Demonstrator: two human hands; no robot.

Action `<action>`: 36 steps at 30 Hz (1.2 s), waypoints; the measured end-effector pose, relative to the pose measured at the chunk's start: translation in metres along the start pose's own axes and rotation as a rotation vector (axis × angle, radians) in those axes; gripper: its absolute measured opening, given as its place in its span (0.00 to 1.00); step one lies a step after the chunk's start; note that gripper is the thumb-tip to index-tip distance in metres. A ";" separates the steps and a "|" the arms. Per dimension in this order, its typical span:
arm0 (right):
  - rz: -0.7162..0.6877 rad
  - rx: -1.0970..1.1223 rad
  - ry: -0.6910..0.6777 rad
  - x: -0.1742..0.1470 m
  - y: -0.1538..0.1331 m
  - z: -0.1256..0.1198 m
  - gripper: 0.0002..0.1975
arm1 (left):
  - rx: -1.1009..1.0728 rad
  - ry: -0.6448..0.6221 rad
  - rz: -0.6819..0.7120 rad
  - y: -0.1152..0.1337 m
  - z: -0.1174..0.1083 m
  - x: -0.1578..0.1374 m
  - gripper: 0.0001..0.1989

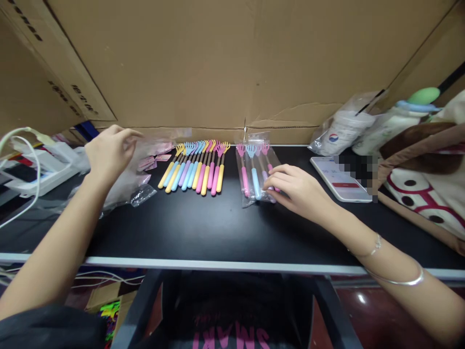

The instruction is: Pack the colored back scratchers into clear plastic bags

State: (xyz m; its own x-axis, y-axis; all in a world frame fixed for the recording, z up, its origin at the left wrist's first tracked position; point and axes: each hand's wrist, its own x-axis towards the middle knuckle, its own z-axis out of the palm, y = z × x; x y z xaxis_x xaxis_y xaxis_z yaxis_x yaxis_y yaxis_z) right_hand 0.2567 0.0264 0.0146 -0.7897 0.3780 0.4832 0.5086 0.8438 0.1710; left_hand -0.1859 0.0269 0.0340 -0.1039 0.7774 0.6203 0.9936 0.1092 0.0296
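Observation:
My left hand (111,151) is raised over a pile of clear plastic bags (121,186) at the left, its fingers pinched together on a clear plastic bag (165,134) that is blurred and hard to see. My right hand (292,190) is closed on the right side of a clear bag (250,201) lying on the table. Inside it are several hand-shaped back scratchers (255,182) with pink, blue and purple handles; my fingers partly cover the rightmost ones. Between my hands, a row of loose back scratchers (196,169) lies side by side, with yellow, blue, purple and pink handles.
Pink cards (160,157) lie behind the bag pile. A power strip (43,169) with cables sits far left. At right are a phone (341,179), a bagged cup (343,133), a bottle (407,121) and a cloth bag (428,179). Cardboard (236,63) walls the black table (203,232).

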 end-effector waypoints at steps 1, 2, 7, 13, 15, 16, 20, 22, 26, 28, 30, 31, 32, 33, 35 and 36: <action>0.001 0.007 0.002 0.000 0.000 0.000 0.09 | -0.010 0.030 0.022 0.009 -0.004 0.001 0.14; 0.003 0.013 0.005 0.000 0.000 -0.001 0.09 | -0.021 0.057 0.054 0.019 -0.007 0.002 0.15; 0.000 0.026 0.084 0.001 -0.001 -0.004 0.07 | -0.137 0.215 0.270 0.084 -0.022 -0.003 0.10; -0.013 0.040 0.296 0.001 -0.005 -0.008 0.04 | -0.178 0.330 0.801 0.159 -0.013 -0.026 0.13; -0.009 0.038 0.266 0.001 -0.005 -0.007 0.05 | -0.184 0.365 0.931 0.175 -0.010 -0.035 0.14; -0.006 0.033 0.232 0.001 -0.005 -0.006 0.08 | -0.179 0.379 0.949 0.181 -0.008 -0.039 0.14; 0.014 0.002 0.100 0.001 -0.006 0.001 0.11 | -0.148 0.395 0.975 0.187 -0.005 -0.052 0.12; 0.046 -0.022 0.071 0.000 -0.006 0.004 0.06 | -0.139 0.378 0.961 0.183 -0.003 -0.054 0.12; 0.099 -0.080 0.086 -0.002 -0.005 0.003 0.07 | -0.169 0.327 0.903 0.173 0.003 -0.050 0.10; 0.122 -0.092 0.092 -0.003 -0.003 0.000 0.08 | -0.185 0.285 0.873 0.168 0.004 -0.047 0.10; 0.153 -0.093 0.085 -0.004 0.000 -0.002 0.09 | -0.205 0.233 0.839 0.164 0.005 -0.043 0.11; 0.170 -0.093 0.083 -0.004 0.002 -0.004 0.09 | -0.219 0.202 0.827 0.161 0.005 -0.041 0.11; 0.186 -0.094 0.084 -0.005 0.005 -0.005 0.09 | -0.234 0.172 0.816 0.159 0.005 -0.040 0.12; 0.199 -0.095 0.084 -0.006 0.007 -0.006 0.09 | -0.249 0.146 0.807 0.156 0.005 -0.038 0.12; 0.227 -0.098 0.086 -0.008 0.013 -0.009 0.09 | -0.264 0.114 0.778 0.150 0.004 -0.035 0.13; 0.249 -0.101 0.085 -0.008 0.016 -0.010 0.09 | -0.266 0.101 0.764 0.148 0.003 -0.033 0.13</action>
State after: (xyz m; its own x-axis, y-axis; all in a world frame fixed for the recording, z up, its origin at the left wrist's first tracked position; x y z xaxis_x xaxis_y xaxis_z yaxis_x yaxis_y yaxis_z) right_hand 0.2748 0.0328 0.0219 -0.6067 0.5316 0.5909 0.7183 0.6852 0.1211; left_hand -0.0356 0.0195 0.0152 0.5990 0.5164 0.6120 0.7671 -0.5893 -0.2535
